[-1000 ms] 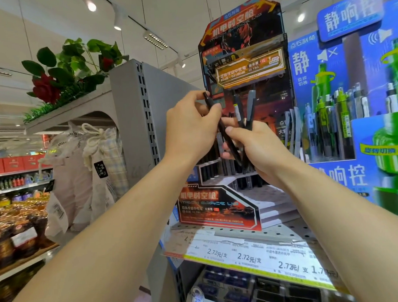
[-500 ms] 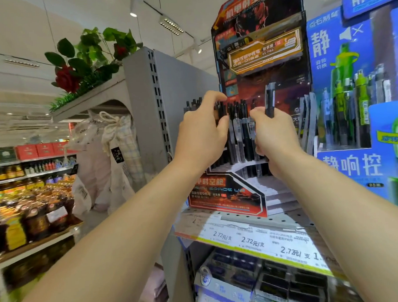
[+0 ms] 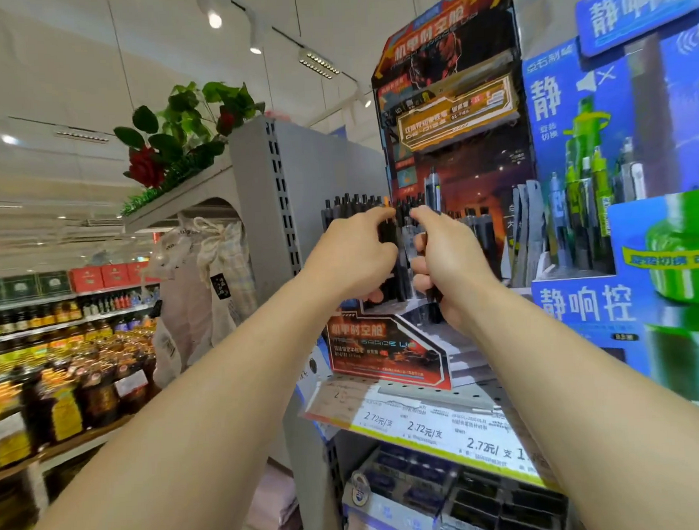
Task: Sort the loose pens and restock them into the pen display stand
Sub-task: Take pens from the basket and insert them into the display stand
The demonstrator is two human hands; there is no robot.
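Left hand (image 3: 349, 256): reaching up to the pens, fingers curling round a black pen (image 3: 387, 235) that's standing in the row w/ the others. Thumb is on top, near an orange pen tip.
Right hand (image 3: 448, 260): clenching a small bunch of loose pens (image 3: 432, 189), holding them upright. One grey pen is sticking up above the fingers. Lower ends are poking out under the hand.
Hands: sitting just beside each other, almost touching, right in front of the stand.
Pen display stand (image 3: 387, 347): red & black cardboard w/ steps, standing on the shelf (image 3: 433, 393). Tall back card w/ orange sign is rising behind it.
Pens in stand (image 3: 355, 204): black ones standing upright in a row at the back, left side. More dark pens are standing to the right of the hands.
Front steps of stand: showing pale, lower down, partly hidden by the right wrist.
Blue display (image 3: 586, 306): standing just beside the stand on the right, holding green & grey pens.
Price tags (image 3: 423, 428): running along the shelf edge below the stand.
Boxes below (image 3: 462, 496): sitting on the next shelf down, too blurry to read.
Red flower plant (image 3: 174, 140): sitting on top of the grey shelf unit, left of the stand.
Bottles (image 3: 65, 393): lining far shelves on the left, well apart.
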